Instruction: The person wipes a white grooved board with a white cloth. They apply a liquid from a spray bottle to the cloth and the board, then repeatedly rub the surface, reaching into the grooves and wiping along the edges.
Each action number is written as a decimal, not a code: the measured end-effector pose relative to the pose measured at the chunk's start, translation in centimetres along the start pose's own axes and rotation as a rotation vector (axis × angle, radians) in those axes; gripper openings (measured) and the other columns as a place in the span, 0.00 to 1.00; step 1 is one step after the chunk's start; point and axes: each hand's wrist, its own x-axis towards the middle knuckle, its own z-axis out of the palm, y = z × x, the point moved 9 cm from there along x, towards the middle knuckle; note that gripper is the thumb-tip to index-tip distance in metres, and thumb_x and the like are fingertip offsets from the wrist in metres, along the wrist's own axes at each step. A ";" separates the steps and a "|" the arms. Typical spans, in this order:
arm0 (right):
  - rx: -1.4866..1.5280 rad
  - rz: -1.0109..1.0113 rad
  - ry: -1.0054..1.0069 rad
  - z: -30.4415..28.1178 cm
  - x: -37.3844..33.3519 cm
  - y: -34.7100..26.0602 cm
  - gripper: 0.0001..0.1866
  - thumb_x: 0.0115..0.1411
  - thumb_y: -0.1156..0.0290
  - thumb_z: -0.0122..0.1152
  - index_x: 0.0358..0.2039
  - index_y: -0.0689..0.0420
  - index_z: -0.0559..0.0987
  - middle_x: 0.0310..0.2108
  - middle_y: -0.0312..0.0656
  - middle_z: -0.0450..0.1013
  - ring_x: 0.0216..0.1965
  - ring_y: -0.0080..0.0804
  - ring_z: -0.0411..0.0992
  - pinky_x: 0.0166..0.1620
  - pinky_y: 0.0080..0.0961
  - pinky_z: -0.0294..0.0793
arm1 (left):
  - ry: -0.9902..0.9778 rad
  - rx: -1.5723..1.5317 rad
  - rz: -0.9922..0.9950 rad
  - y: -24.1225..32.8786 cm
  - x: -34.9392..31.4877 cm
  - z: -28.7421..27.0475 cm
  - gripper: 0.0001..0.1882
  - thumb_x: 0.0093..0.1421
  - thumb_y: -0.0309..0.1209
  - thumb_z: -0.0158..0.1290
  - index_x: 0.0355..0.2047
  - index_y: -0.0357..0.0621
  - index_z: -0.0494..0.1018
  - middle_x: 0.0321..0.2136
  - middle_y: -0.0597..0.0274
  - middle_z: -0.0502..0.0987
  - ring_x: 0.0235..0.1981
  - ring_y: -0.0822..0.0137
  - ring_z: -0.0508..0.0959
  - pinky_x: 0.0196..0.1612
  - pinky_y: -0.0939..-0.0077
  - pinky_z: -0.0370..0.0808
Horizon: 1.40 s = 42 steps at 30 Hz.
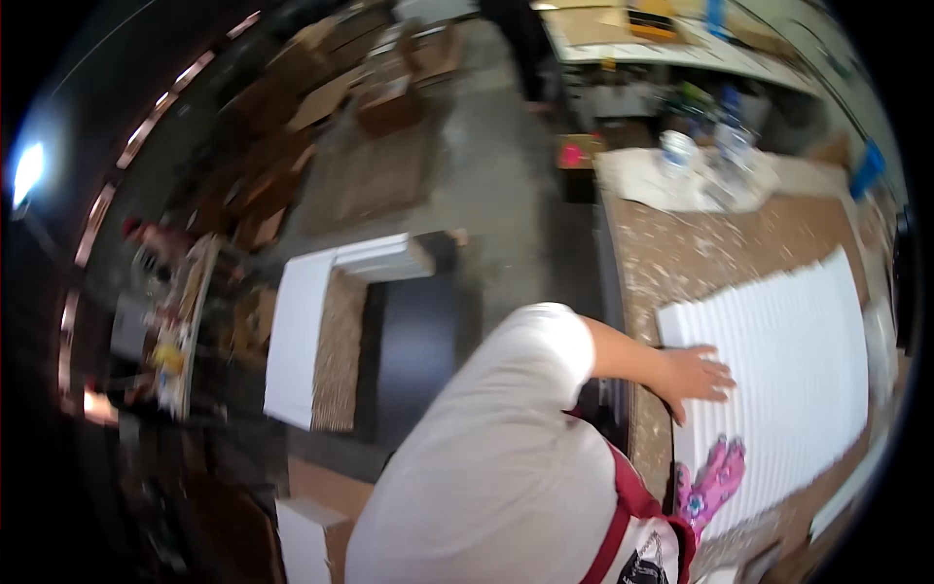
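Note:
A broad row of white strips (pixel 793 375), packed edge to edge in a ribbed sheet, lies on the brown work table (pixel 671 253). My bare left hand (pixel 699 378) rests on the near left part of the strips with its fingers spread, holding nothing. Closer to my body, my right hand (pixel 713 484) wears a pink flowered glove. It lies against the strips near their lower left edge, fingers stretched out and slightly apart. What the strips are made of I cannot tell.
A white tub (pixel 678 149) and clear plastic bottles (pixel 732 146) stand at the table's far end. Left of me, stacked white panels (pixel 295 336) sit on a dark platform (pixel 416 341). Cardboard boxes (pixel 389 102) lie farther back. Another person (pixel 520 44) stands beyond, near a second table (pixel 671 49).

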 end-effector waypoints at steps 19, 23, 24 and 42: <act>0.470 0.875 0.024 4.8 -5.0 -5.2 0.12 0.62 0.65 0.46 0.39 0.56 0.75 0.40 0.48 0.72 0.45 0.46 0.70 0.48 0.35 0.69 | 0.170 -0.207 0.081 -18.3 28.0 -11.6 0.26 0.57 0.37 0.54 0.54 0.41 0.65 0.54 0.46 0.67 0.57 0.49 0.65 0.60 0.62 0.61; -0.045 0.575 0.168 5.1 -4.5 -6.6 0.14 0.60 0.65 0.46 0.43 0.58 0.72 0.47 0.48 0.68 0.50 0.42 0.67 0.54 0.30 0.68 | 0.165 -0.251 0.016 -23.7 38.6 -4.2 0.28 0.58 0.41 0.54 0.55 0.38 0.65 0.53 0.45 0.68 0.56 0.50 0.67 0.59 0.62 0.61; 0.121 0.613 0.248 6.4 -4.9 -5.6 0.12 0.62 0.67 0.47 0.42 0.59 0.72 0.46 0.47 0.68 0.49 0.42 0.67 0.53 0.29 0.69 | 0.152 -0.382 -0.070 -24.6 39.8 -2.7 0.27 0.58 0.38 0.53 0.55 0.36 0.65 0.53 0.44 0.69 0.56 0.52 0.67 0.59 0.64 0.62; 0.467 0.908 0.397 11.3 -0.9 -0.2 0.14 0.59 0.61 0.51 0.27 0.60 0.73 0.26 0.49 0.71 0.29 0.42 0.70 0.33 0.34 0.68 | -0.265 -0.629 0.116 -34.1 53.6 10.3 0.23 0.64 0.41 0.44 0.48 0.31 0.69 0.44 0.47 0.75 0.44 0.52 0.75 0.50 0.64 0.70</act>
